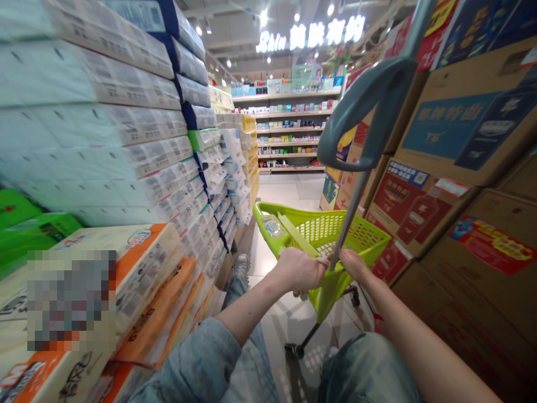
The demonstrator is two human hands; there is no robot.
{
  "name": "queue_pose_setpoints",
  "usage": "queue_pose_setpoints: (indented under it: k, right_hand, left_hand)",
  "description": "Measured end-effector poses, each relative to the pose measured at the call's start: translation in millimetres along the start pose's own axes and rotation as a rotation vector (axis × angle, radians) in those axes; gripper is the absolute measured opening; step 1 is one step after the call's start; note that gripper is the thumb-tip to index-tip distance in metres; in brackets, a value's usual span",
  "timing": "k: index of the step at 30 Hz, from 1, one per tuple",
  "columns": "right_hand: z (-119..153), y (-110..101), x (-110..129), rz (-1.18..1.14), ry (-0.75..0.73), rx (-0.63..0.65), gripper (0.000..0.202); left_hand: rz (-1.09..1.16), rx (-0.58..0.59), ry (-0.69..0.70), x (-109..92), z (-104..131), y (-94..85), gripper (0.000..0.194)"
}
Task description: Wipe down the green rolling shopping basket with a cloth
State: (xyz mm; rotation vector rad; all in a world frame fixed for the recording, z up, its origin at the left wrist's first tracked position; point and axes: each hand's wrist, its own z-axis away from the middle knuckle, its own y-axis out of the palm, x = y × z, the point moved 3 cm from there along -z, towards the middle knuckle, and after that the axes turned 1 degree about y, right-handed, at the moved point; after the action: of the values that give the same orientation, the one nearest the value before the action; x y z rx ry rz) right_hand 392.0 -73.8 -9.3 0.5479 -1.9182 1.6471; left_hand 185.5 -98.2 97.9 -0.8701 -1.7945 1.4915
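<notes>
A lime-green rolling shopping basket (pixel 369 230) stands tilted in the aisle in front of me, with a grey metal pole (pixel 350 215) and a large dark-grey loop handle (pixel 356 162) rising from its near end. My left hand (pixel 301 270) is closed at the basket's near rim, just left of the pole. Right of the pole, my right hand (pixel 353 264) is curled over the same rim, its fingertips partly hidden behind the pole. A small whitish bit shows by my left fingers, too small to name. A clear oval panel with a label (pixel 274 226) lies on the basket's left edge.
Tall stacks of wrapped tissue packs (pixel 138 117) line the left, with orange-and-cream packs (pixel 142 291) close by my left arm. Stacked cardboard cartons (pixel 457 129) wall the right side. Product shelves (pixel 289 129) stand at the back. The basket's caster (pixel 295 351) rests on the tiled floor.
</notes>
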Motion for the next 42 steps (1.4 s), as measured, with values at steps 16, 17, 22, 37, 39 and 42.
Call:
queue_pose_setpoints:
  k: [16,17,22,37,39,42]
  right_hand:
    - [51,4,61,-0.658,-0.168,-0.414,0.057]
    - [54,4,68,-0.765,-0.166,-0.463,0.054]
    - [56,-1,85,-0.902,-0.146,-0.648,0.038]
    - [48,-3,73,-0.874,-0.201,-0.660,0.040]
    - [47,-3,71,-0.867,-0.199,-0.660,0.040]
    - [46,-4,70,-0.866,-0.191,-0.656,0.040]
  left_hand:
    - [0.072,-0.638,-0.023,-11,13,27.9,0.038]
    - [0.080,-0.655,-0.009,-12,14,30.5,0.037]
    - [0.138,-0.729,0.111,-18,27,49.3,0.036]
    - [0.178,-0.295,0.385,62,-1,13.7,0.032]
    - [0.159,-0.262,0.408,75,-5,11.2,0.031]
    - [0.148,-0.274,0.370,88,-10,9.0,0.033]
